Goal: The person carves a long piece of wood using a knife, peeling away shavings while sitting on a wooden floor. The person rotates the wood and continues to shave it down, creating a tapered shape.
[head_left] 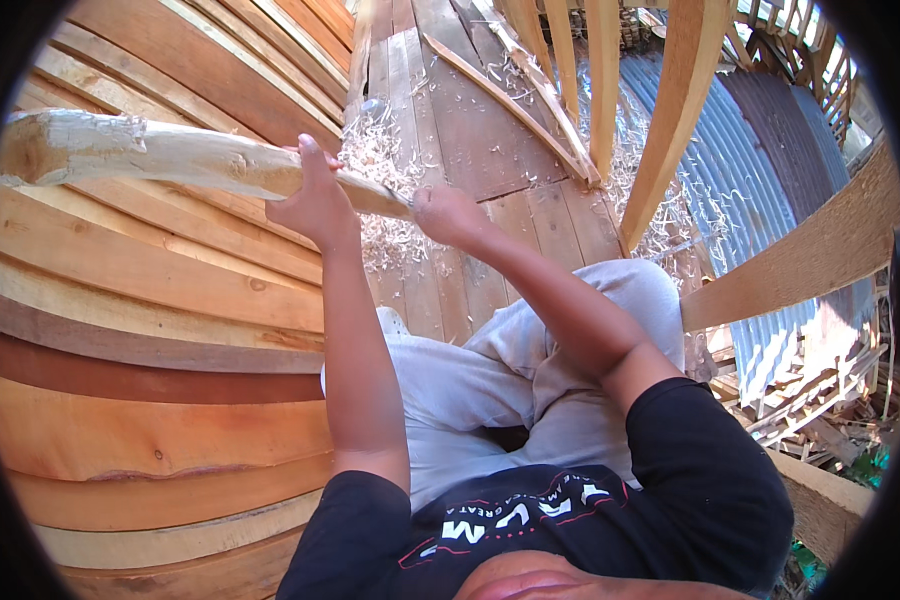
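Observation:
A long pale wooden pole, partly stripped and rough at its thick far-left end, slants across in front of me and tapers toward the right. My left hand grips it along its narrower part, with one digit pointing up and other fingers hidden behind the wood. Something small and red shows beside those fingers. At the pole's thin right end, my right hand is closed in a fist. A dark edge appears where fist and wood meet; what the fist holds is hidden.
Curved planks form a wall on my left. Curly shavings litter the plank floor. Loose wooden strips lie ahead. Upright timber ribs stand at right, with corrugated metal sheets beyond. My bent legs are below my hands.

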Demonstrator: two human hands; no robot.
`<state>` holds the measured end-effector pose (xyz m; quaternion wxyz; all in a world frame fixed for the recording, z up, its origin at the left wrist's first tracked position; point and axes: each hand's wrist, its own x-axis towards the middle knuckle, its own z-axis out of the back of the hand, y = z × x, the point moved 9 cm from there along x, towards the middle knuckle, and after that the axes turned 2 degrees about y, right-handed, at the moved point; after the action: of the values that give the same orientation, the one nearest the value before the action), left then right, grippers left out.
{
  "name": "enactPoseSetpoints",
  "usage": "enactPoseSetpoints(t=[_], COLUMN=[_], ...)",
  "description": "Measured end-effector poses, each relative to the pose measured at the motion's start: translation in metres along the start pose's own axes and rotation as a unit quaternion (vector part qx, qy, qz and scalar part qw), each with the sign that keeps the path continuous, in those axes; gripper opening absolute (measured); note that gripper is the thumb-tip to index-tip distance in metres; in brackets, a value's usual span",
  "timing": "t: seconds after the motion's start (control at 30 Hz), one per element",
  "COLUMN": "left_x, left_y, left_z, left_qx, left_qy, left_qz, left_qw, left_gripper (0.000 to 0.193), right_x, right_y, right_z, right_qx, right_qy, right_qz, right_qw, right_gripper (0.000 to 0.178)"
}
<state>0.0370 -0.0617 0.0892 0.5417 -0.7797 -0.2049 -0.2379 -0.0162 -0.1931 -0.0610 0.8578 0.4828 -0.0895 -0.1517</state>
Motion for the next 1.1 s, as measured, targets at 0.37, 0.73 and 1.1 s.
enactPoseSetpoints(t=[0.37,0.73,1.1], left_x=[-0.006,0.004,0.014], left_y=[0.003,0.001,0.008], left_z=[-0.019,-0.035,-0.015], left_qx=[0.002,0.038,0.089], left_qy=[0.021,-0.011,-0.099], left_qz=[0.008,-0.007,0.024], left_qw=[1.0,0.999,0.991], left_gripper=[0.026,0.025,0.024], right_x=[0.021,0.019,0.025], right_y=[-0.067,-0.1,-0.064], right_z=[-0.029,-0.043,-0.019], right_qx=[0.048,0.217,0.027], right_qy=[0.033,0.088,-0.054], right_qz=[-0.047,-0.251,-0.012], right_qw=[0.997,0.939,0.998], right_gripper=[0.048,0.043,0.049])
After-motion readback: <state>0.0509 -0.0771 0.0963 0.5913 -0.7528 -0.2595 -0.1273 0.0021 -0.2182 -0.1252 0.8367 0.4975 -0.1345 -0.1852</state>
